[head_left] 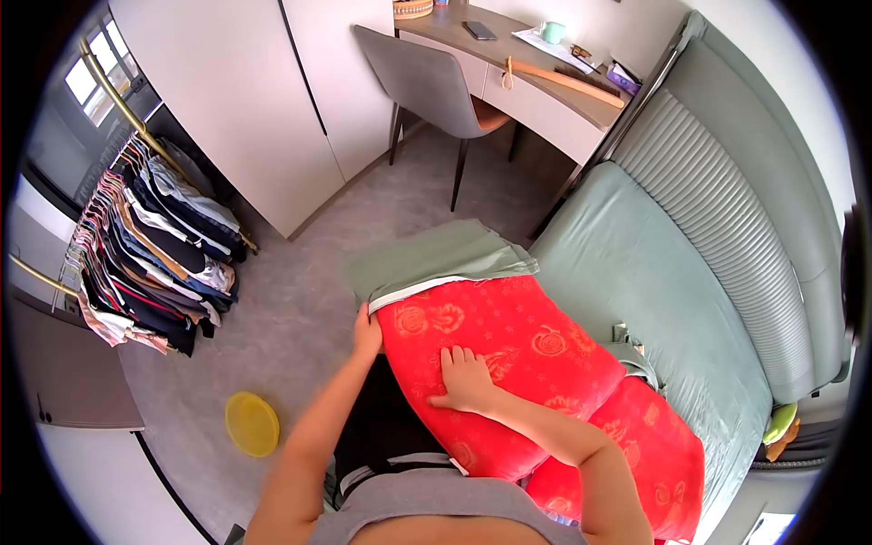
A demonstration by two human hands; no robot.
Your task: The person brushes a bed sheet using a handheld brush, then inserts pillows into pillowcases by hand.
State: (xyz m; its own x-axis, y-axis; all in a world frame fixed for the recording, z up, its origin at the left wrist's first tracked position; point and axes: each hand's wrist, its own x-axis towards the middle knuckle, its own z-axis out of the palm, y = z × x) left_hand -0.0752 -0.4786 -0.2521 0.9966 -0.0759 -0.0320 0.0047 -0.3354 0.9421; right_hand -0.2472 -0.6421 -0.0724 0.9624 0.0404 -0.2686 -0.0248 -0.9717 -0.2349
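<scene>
A thick red quilt point(522, 341) with a gold floral pattern lies folded in front of my body. Over its far end sits a sage-green fabric cover point(445, 254) with a white-edged opening. My left hand point(367, 334) is closed at the left corner, where the cover's edge meets the quilt; its fingers are partly hidden. On top of the quilt, my right hand point(468, 380) lies flat with its fingers apart. Part of the quilt droops over the bed's near side, and a crumpled green cloth point(633, 359) is beside it.
A bed point(672, 282) with a green sheet and padded headboard stands at right. Behind are a grey chair point(427, 86) and a desk point(545, 68) holding a phone, a cup and a long wooden-handled brush. A clothes rack point(154, 245) and a yellow bin point(252, 424) stand at left.
</scene>
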